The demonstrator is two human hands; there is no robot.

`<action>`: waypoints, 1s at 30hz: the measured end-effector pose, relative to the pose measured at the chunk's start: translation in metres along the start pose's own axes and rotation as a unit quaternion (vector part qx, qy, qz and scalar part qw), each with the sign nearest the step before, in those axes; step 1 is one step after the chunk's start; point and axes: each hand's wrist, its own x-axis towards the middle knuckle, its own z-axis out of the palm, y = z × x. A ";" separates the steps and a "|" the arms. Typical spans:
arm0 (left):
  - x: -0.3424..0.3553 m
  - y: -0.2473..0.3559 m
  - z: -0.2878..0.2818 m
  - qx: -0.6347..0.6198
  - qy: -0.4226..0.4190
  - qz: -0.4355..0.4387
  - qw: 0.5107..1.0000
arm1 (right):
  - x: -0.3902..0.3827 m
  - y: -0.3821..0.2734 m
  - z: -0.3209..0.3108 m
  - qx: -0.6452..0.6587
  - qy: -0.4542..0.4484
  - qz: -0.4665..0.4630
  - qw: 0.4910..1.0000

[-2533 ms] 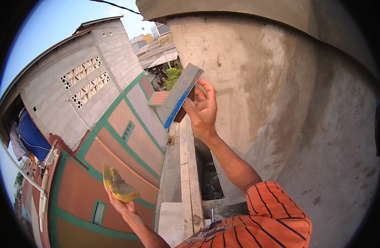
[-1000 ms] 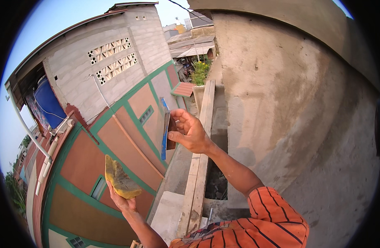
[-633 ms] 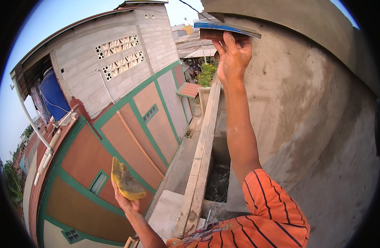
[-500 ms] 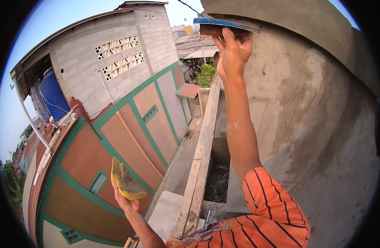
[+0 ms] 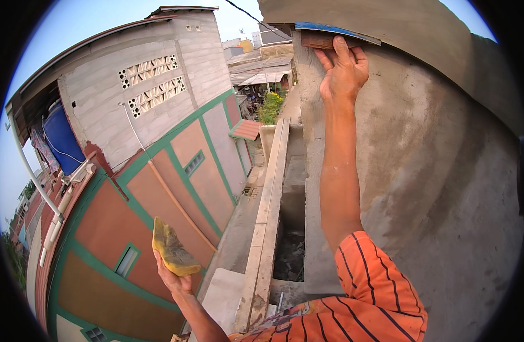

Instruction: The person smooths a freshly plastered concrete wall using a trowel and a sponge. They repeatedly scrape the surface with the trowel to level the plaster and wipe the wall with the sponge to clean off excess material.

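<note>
My right hand [image 5: 346, 71], raised at the upper right, is closed around the reddish-brown wooden grip of a plastering float [image 5: 337, 33] with a blue edge. The float lies against the underside of a grey plastered ledge [image 5: 382, 17], where the ledge meets the wall. Lower on the left, my left hand [image 5: 173, 277] is closed on a yellow sponge [image 5: 173, 249] smeared with grey-brown dirt. That hand is held out in the air, away from the wall.
A plastered wall [image 5: 399, 154] with damp, darker patches rises on my right. Below runs a long wooden plank [image 5: 266, 228] beside a deep, dark gap [image 5: 290, 251]. Across a narrow passage stands a house [image 5: 159, 171] with green-framed panels. A dark cable [image 5: 256, 15] hangs near the ledge.
My right hand and the float have moved right along the underside of the ledge. The view has turned slightly, so the house sits farther left. My left hand still holds the sponge.
</note>
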 end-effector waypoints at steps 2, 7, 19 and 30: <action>0.003 -0.001 0.002 0.008 -0.004 -0.004 1.000 | 0.008 -0.015 -0.011 -0.013 0.012 -0.016 1.000; 0.003 0.000 -0.009 0.025 0.042 -0.005 0.999 | 0.042 -0.066 -0.061 -0.038 0.030 -0.059 0.997; -0.009 0.015 -0.029 0.052 0.106 0.015 0.993 | -0.011 -0.048 -0.050 0.001 -0.016 -0.073 0.997; -0.015 -0.004 -0.023 0.018 0.081 -0.028 0.996 | -0.032 0.042 0.035 0.055 -0.034 0.031 0.997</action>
